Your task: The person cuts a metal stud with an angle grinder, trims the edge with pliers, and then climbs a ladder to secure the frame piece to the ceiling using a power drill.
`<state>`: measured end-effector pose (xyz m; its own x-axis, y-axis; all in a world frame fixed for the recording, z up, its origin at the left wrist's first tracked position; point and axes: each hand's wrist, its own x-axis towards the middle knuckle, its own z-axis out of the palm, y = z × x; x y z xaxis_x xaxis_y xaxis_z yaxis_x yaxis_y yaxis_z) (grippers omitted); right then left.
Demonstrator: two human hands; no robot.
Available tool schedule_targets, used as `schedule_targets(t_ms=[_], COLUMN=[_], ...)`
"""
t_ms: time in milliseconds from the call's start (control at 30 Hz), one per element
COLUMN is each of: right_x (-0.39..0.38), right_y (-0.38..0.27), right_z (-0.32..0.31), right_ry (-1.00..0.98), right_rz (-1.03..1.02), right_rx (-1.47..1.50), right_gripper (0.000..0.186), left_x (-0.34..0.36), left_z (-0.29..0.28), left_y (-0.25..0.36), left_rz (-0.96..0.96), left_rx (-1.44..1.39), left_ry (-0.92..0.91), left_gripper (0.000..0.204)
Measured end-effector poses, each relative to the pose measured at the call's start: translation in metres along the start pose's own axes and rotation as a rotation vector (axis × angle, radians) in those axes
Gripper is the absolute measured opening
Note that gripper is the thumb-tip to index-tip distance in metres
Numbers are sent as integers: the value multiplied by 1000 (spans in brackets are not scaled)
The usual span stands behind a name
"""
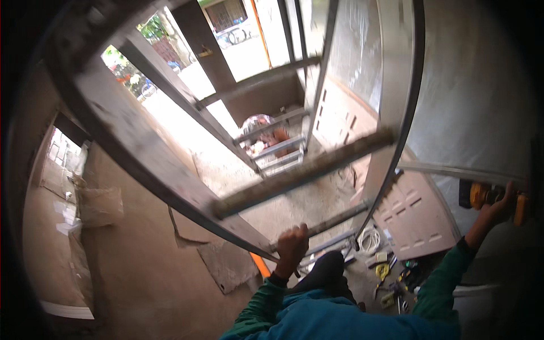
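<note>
An aluminum ladder [408, 68] rises close in front of me, its worn upper rung [306, 173] crossing the view. My left hand [292, 246] is closed around a lower rung [340, 217], beside the left rail. At the far right my right hand [496, 207] grips a yellow and black cordless drill [476, 194], just below a horizontal metal strip [447, 172] against the grey wall [464, 96]. My legs [323, 266] show below, beside the ladder; my feet are hidden.
Pinkish panels [422, 218] lean at the right. Below lie scattered tools [385, 271], coiled white cable [369, 241], an orange pipe [259, 263] and a flat board [226, 266]. A bright doorway [238, 48] opens ahead onto parked bicycles. Plastic sheeting [102, 207] hangs at the left.
</note>
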<state>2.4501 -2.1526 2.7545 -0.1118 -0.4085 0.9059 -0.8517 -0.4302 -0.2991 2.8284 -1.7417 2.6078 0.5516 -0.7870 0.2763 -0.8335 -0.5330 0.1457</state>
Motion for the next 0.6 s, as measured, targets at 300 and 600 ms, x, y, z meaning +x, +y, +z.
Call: schedule_targets(t_ms=[300, 600], right_x=[202, 258], right_y=[-153, -166], right_z=[-126, -165], right_ry=[105, 179], right_rz=[753, 594], right_rx=[724, 579], right_gripper=[42, 35], left_x=[33, 75], left_z=[-129, -168], left_y=[-13, -14], left_rz=[1, 66], left_rx=[-222, -278], left_ry=[-421, -564], left_gripper=[18, 26])
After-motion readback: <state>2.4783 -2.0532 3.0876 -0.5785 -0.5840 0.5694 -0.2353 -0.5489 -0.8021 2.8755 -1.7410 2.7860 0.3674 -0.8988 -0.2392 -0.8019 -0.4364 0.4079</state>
